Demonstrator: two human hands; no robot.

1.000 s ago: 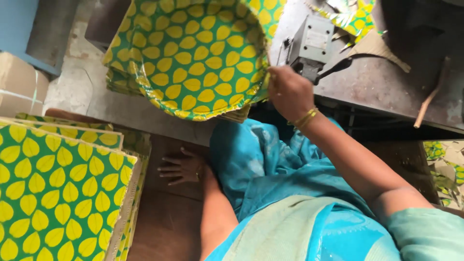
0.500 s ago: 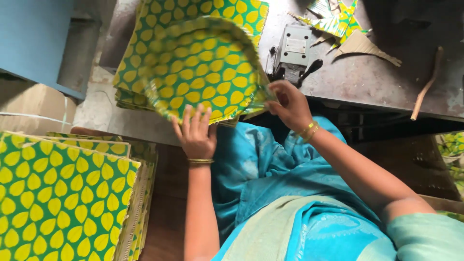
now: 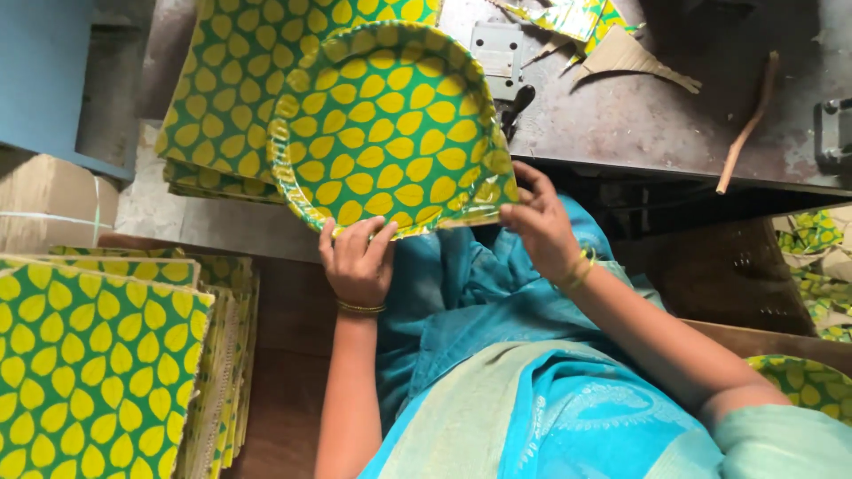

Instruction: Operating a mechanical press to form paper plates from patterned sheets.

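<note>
Grey metal worktop (image 3: 657,115) carries paper scraps. Left hand (image 3: 357,262) has come up from the lap; both hands now clamp fingers on the plate (image 3: 390,129) rim, right hand (image 3: 539,222) opposite, plate held above worktop's near edge.

One plate (image 3: 390,133), two sheet stacks (image 3: 98,355)

A brown cardboard box (image 3: 49,200) stands at the left edge, below a blue panel and just above the near stack of green sheets. It is plain and rectangular, with a thin pale strap running across its face and another down it. No labels, signs or screens show anywhere in the view.
</note>
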